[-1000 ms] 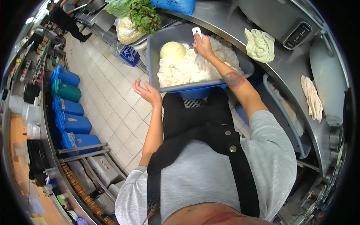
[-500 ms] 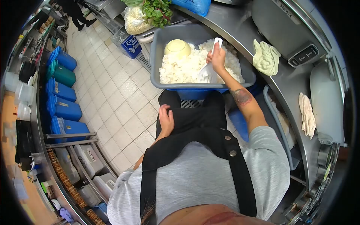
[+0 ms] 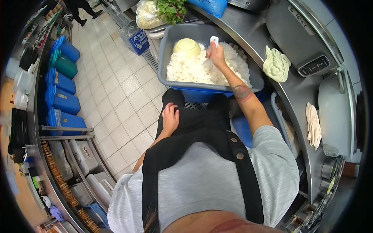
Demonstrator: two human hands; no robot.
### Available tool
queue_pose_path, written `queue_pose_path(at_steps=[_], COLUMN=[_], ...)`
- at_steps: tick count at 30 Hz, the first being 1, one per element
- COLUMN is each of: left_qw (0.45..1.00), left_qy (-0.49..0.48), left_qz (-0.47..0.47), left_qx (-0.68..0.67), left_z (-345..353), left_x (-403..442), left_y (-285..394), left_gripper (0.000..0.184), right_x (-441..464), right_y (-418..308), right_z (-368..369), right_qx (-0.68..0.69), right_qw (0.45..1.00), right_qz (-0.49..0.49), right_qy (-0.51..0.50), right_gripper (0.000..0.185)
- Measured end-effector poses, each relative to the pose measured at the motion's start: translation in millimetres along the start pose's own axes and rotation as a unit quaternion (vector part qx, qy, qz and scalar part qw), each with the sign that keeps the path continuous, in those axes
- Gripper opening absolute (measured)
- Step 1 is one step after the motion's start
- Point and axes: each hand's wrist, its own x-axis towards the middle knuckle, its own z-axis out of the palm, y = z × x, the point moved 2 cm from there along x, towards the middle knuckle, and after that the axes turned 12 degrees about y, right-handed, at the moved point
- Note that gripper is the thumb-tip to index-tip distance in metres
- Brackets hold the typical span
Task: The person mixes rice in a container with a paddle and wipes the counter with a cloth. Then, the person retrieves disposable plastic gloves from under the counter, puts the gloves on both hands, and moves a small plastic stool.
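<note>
Scoop (image 3: 213, 40) farther left, steel counter (image 3: 248, 28) alongside

The bare left hand (image 3: 170, 116), raised beside the grey rectangular plastic tub (image 3: 194, 85) 1 second ago, now lies on the black cloth (image 3: 194, 120) over the lap. Since 0.5 seconds ago, the bare right hand (image 3: 217, 54) has shifted leftward, and the white flat-handled paddle (image 3: 214, 39) shows less blade above the white rice (image 3: 182, 69).

The tub (image 3: 171, 42) is grey, the rice (image 3: 190, 69) white, the bowl (image 3: 187, 47) pale yellow, the scoop handle (image 3: 214, 40) white. Right, one cloth (image 3: 276, 64) is pale green, another cloth (image 3: 313, 126) cream. Left, the bins (image 3: 63, 101) are blue and green.
</note>
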Motion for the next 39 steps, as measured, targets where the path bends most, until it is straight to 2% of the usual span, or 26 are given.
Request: queue_pose_path(at_steps=[1, 4, 5, 8, 9, 10, 12, 15, 17, 20, 23, 26, 29, 32, 33, 35, 36, 38, 39], left_qw=[1.000, 0.999, 0.998, 0.992, 0.989, 0.984, 0.973, 0.955, 0.946, 0.941, 0.952, 0.942, 0.950, 0.971, 0.970, 0.983, 0.976, 0.976, 0.977], left_qy=[0.005, 0.007, 0.023, 0.079, 0.089, 0.099, 0.102, 0.103, 0.094, 0.100, 0.054, 0.030, 0.061, 0.131, 0.142, 0.104, 0.097, 0.054, 0.031], left_qz=[-0.002, -0.008, -0.011, 0.022, 0.037, 0.053, 0.097, 0.186, 0.230, 0.221, 0.165, 0.081, 0.112, 0.171, 0.188, 0.140, 0.144, 0.134, 0.149], left_qx=[-0.009, -0.040, -0.053, -0.094, -0.116, -0.138, -0.184, -0.205, -0.207, -0.237, -0.253, -0.325, -0.284, -0.107, -0.055, 0.055, 0.130, 0.163, 0.146], left_z=[0, -8, -11, -29, -33, -37, -40, -36, -36, -23, -9, 2, 1, -2, 0, -1, -1, 5, 6], left_x=[3, 6, 9, 36, 48, 62, 93, 128, 143, 153, 152, 148, 146, 152, 155, 163, 166, 169, 168], left_y=[0, 3, 5, 40, 56, 74, 111, 168, 202, 233, 243, 238, 228, 193, 172, 136, 122, 99, 91], left_gripper=[0.023, 0.022, 0.020, 0.017, 0.018, 0.018, 0.018, 0.025, 0.025, 0.022, 0.016, 0.014, 0.011, 0.007, 0.004, 0.008, 0.007, 0.007, 0.009], right_x=[8, 12, 9, -11, -22, -29, -47, -69, -78, -87, -91, -87, -86, -91, -94, -107, -117, -136, -148], right_y=[-5, -24, -31, -65, -88, -99, -123, -144, -153, -160, -163, -156, -141, -125, -115, -95, -93, -87, -91], right_z=[-6, -33, -44, -58, -57, -57, -50, -32, -22, -12, -7, -12, -19, -37, -50, -76, -83, -98, -103], right_qx=[0.006, -0.158, -0.214, -0.063, 0.043, 0.183, 0.379, 0.494, 0.481, 0.410, 0.339, 0.281, 0.178, -0.009, -0.022, -0.051, -0.052, 0.002, 0.005], right_qw=[1.000, 0.984, 0.968, 0.982, 0.980, 0.961, 0.897, 0.840, 0.852, 0.897, 0.933, 0.956, 0.981, 0.983, 0.983, 0.980, 0.970, 0.973, 0.976], right_qz=[0.015, 0.074, 0.105, 0.176, 0.193, 0.206, 0.228, 0.209, 0.197, 0.160, 0.120, 0.082, 0.006, -0.094, -0.083, -0.057, -0.061, -0.006, -0.013], right_qy=[-0.015, -0.039, -0.082, -0.029, -0.032, -0.025, -0.020, -0.081, -0.067, -0.044, -0.028, 0.010, 0.082, 0.156, 0.164, 0.185, 0.228, 0.231, 0.219], right_gripper=[0.040, 0.042, 0.056, 0.072, 0.081, 0.082, 0.085, 0.089, 0.090, 0.089, 0.089, 0.085, 0.068, 0.051, 0.050, 0.049, 0.037, 0.036, 0.034])
